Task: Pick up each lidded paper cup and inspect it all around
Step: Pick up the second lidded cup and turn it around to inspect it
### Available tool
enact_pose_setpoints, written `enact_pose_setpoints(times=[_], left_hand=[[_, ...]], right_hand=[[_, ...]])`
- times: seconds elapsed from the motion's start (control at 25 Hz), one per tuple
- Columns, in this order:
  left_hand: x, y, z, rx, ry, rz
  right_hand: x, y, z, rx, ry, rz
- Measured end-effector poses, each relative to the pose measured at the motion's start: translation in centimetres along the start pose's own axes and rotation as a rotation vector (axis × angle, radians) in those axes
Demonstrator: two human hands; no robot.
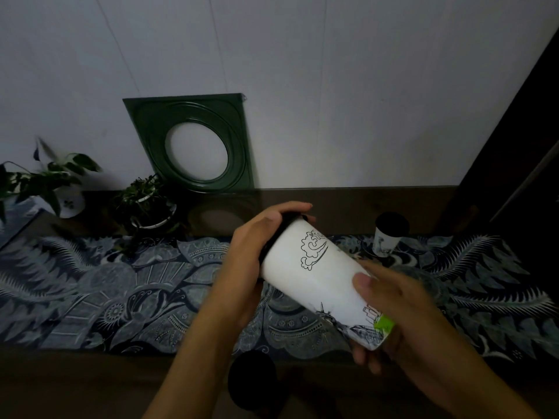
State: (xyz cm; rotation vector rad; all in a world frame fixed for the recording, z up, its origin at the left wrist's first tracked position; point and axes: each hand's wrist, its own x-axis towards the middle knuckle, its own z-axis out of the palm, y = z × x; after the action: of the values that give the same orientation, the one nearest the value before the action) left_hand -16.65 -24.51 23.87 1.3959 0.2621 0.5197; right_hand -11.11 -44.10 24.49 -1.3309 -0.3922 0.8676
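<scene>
Patterned blue cloth [90, 282] is covering the table; everything is placed relative to it. Green square frame [193, 143] is leaning on the wall behind it. I'm holding the white paper cup [317, 276] tilted above the cloth's middle. My left hand [257, 237] is curling round its black lid [284, 225], my right hand [390, 309] is gripping its base. Second lidded cup [388, 237] is standing at the cloth's far right edge.
</scene>
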Motion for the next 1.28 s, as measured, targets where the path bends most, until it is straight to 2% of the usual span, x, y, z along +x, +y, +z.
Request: enact_pose_setpoints(times=[0.04,0.08,0.12,0.2,0.24,0.28,0.32,0.36,0.48,0.56,0.6,0.64,0.68,0.76,0.8,0.84,0.92,1.04,1.08,1.12,1.16,1.2,1.24,1.28], left_hand=[[0.1,-0.1,0.1,0.002,0.010,0.001],[0.2,-0.1,0.2,0.010,0.024,-0.006],[0.3,-0.1,0.3,0.023,0.041,-0.019],[0.5,-0.1,0.4,0.046,0.071,-0.049],[0.5,-0.1,0.4,0.053,0.075,-0.057],[0.5,-0.1,0.4,0.057,0.071,-0.058],[0.4,0.0,0.3,0.058,0.058,-0.049],[0.3,0.0,0.2,0.055,0.043,-0.035],[-0.2,0.3,-0.1,0.017,-0.008,-0.002],[-0.3,0.3,-0.1,-0.004,-0.016,0.000],[-0.3,0.2,-0.1,-0.006,-0.006,-0.007],[-0.2,0.2,0.0,-0.005,0.011,-0.021],[-0.2,0.2,0.1,0.002,0.032,-0.042],[-0.1,0.2,0.3,0.022,0.062,-0.088],[-0.1,0.2,0.3,0.030,0.068,-0.103],[-0.1,0.2,0.3,0.038,0.065,-0.102],[-0.3,0.2,0.3,0.057,0.043,-0.054],[-0.6,0.3,0.1,0.070,-0.002,0.060],[-0.6,0.2,0.0,0.071,-0.013,0.090],[-0.6,0.3,0.0,0.074,-0.017,0.111],[-0.6,0.3,0.1,0.082,-0.009,0.121],[-0.5,0.3,0.1,0.088,0.004,0.118],[-0.5,0.3,0.2,0.097,0.020,0.109],[-0.4,0.3,0.3,0.108,0.033,0.097]], right_hand=[[0.0,-0.2,0.1,0.006,-0.010,0.011],[0.0,-0.1,0.0,-0.115,-0.001,-0.036],[0.1,0.0,0.0,-0.380,0.020,-0.129],[0.4,0.2,-0.2,-1.085,0.115,-0.417],[0.6,0.6,-0.4,-1.296,0.146,-0.560],[0.6,0.8,-0.6,-1.349,0.153,-0.626],[0.5,0.8,-0.6,-1.292,0.158,-0.604],[0.2,0.4,-0.3,-1.127,0.142,-0.495],[-0.4,-0.9,0.4,-0.235,-0.015,-0.075],[-0.6,-1.2,0.4,0.008,-0.053,0.060],[-0.6,-1.3,0.5,0.006,-0.061,0.061],[-0.6,-1.1,0.4,-0.104,-0.045,0.017],[-0.5,-0.9,0.4,-0.350,-0.020,-0.075],[-0.3,-0.3,-0.1,-1.057,0.085,-0.375],[-0.2,0.0,-0.3,-1.269,0.116,-0.522],[-0.2,0.1,-0.4,-1.317,0.127,-0.577],[-0.4,-0.4,-0.1,-1.124,0.131,-0.440],[-0.6,-1.5,0.3,-0.305,-0.020,-0.101],[-0.7,-1.8,0.4,-0.105,-0.023,-0.012],[-0.8,-2.0,0.5,-0.008,-0.025,0.046],[-0.8,-2.1,0.6,0.000,-0.030,0.053],[-0.8,-1.8,0.6,-0.109,-0.028,-0.013],[-0.8,-1.3,0.5,-0.370,-0.019,-0.144],[-0.6,-1.0,0.3,-0.740,0.036,-0.311]])
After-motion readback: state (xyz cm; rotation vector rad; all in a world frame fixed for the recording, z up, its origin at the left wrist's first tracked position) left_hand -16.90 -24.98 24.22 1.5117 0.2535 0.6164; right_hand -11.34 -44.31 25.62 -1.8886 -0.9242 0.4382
